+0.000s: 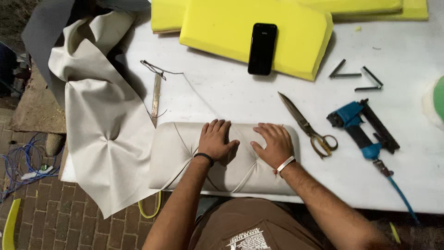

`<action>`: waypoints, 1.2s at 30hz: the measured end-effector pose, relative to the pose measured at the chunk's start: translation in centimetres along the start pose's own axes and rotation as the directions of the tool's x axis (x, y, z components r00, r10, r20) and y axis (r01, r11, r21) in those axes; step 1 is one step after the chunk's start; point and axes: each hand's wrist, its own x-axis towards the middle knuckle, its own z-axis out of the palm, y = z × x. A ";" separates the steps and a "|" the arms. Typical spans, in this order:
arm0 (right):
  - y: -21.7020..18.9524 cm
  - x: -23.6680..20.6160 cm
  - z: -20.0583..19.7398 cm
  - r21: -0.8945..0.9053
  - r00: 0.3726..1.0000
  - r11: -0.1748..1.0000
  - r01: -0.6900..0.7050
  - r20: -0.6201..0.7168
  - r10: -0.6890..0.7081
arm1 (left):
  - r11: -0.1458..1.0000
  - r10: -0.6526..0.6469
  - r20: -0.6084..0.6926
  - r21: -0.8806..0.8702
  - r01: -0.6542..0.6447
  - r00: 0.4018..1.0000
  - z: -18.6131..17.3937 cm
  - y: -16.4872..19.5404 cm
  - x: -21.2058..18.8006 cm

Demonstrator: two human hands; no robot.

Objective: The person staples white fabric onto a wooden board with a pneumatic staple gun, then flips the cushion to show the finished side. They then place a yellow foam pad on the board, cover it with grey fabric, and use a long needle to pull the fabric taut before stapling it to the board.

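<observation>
Cushion (185, 157): a padded, beige-covered piece with tufted creases, lying at the near edge of the white table (231, 97), its long axis running left to right across the person's front. Both hands rest palm-down on its top, side by side near the middle: the left hand (215, 140) with fingers spread flat, the right hand (274, 143) likewise flat, thumbs pointing toward each other. Neither hand closes on anything; they press, not grasp. A cord runs under the left wrist across the cushion. To the left of the hands, loose beige fabric (104, 134) hangs over the table edge. To the right lie scissors (307, 127), nearer the right hand, then a blue staple gun (363, 129). Beyond the hands, yellow foam (222, 28) carries a black phone (262, 48).
</observation>
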 end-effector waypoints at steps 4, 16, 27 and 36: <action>-0.3 0.1 -0.4 -0.002 0.998 0.999 -0.052 0.040 0.052 | 0.997 -0.073 0.015 -0.010 0.073 0.997 0.1 0.2 1.1; -0.1 -2.9 1.3 0.073 0.994 0.996 -0.045 -0.096 0.052 | 0.979 -0.140 0.168 0.174 0.110 0.976 -1.6 1.9 2.1; -1.8 -23.5 6.9 0.737 0.404 0.275 -0.617 -0.004 0.915 | 0.993 -0.003 0.460 0.106 -0.051 0.888 -5.9 1.4 -1.9; -6.2 -40.4 12.0 0.892 0.207 0.051 -0.449 0.048 0.977 | 0.916 0.304 0.461 0.098 -0.388 0.834 -6.1 11.6 -7.2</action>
